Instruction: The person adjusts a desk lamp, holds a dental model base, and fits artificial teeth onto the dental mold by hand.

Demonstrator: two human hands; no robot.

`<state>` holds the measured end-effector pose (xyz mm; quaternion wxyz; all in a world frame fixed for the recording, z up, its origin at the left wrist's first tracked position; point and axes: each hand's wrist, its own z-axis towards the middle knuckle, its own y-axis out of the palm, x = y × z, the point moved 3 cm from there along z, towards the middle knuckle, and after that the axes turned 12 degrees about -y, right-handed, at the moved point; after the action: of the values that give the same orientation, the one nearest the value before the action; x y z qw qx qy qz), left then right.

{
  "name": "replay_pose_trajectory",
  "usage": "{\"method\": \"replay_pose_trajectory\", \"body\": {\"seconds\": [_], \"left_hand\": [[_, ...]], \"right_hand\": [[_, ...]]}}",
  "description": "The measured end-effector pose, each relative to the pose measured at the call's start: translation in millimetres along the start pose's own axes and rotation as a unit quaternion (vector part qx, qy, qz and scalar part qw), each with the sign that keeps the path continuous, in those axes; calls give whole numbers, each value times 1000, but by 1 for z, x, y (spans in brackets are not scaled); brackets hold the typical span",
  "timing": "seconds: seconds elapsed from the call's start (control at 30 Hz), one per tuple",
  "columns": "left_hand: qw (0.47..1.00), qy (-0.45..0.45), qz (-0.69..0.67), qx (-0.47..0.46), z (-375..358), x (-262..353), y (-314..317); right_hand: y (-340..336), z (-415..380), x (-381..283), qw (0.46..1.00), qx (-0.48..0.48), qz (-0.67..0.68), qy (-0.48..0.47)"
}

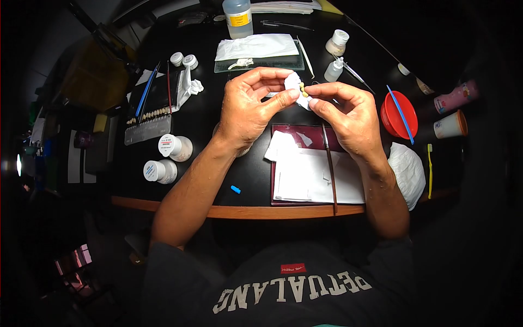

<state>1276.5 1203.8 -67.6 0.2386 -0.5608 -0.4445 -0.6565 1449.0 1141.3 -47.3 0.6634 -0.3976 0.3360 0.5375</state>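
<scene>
Over the desk centre: my two hands meet above the black worktop (218, 131), just beyond the maroon folder (305, 136)
Left hand (248, 106): fingers curled, thumb + index pinched shut on a wad of white tissue (292, 83)
Right hand (348, 111): thumb + index closed to a tight pinch on the small yellowish piece (303, 91), other fingers folded loose
Piece: sits between both hands, touching the tissue, held up off the table; looks like a tooth-shaped bit, too small for me to be sure
Step, as I judge it: wiping or cleaning the piece against the tissue, mid-way
Next move calls for: steady right pinch, light rub w/ left, piece is tiny so any slip drops it onto the dark top
Brush (328, 163): thin dark handle lying across the folder + white paper sheets (310, 174), untouched
Jars (169, 158): two white ones on their sides at left, red-marked labels, text too small to read
Shade strip (148, 122): row of tooth samples on a grey holder, no writing legible
Bottle (238, 16): clear, yellow label, at far edge, unreadable
Red cup (397, 114): blue stick resting over it
Shirt (294, 286): block letters seen upside down, approx "PETUALANG", plus a small red patch, unreadable
</scene>
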Motion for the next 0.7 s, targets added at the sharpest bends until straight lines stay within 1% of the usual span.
{"method": "replay_pose_trajectory", "body": {"seconds": [0.13, 0.2, 0.23, 0.3, 0.37, 0.43, 0.53, 0.63, 0.7], "left_hand": [[1000, 12, -8, -20, 0, 0, -1], [999, 10, -31, -30, 0, 0, -1], [999, 18, -33, -33, 0, 0, 0], [998, 33, -37, -39, 1, 0, 1], [997, 61, -12, -50, 3, -2, -1], [995, 84, 18, -51, 4, -2, -1], [997, 58, 20, -42, 3, -2, -1], [997, 41, 23, -57, 2, 0, 1], [997, 41, 22, -69, 2, 1, 2]], "right_hand": [[3, 0, -3, 1000, 28, -8, -6], [5, -1, -7, 999, 19, 32, 30], [6, -1, -7, 997, 14, 52, 48], [6, -2, -7, 998, 11, 49, 37], [6, -3, -5, 998, 18, 55, 39], [6, -3, -6, 998, 42, 48, 12], [6, -3, -7, 997, 61, 36, -29], [4, -3, -9, 992, 74, -28, -101], [4, -2, -12, 990, 79, -50, -107]]}}
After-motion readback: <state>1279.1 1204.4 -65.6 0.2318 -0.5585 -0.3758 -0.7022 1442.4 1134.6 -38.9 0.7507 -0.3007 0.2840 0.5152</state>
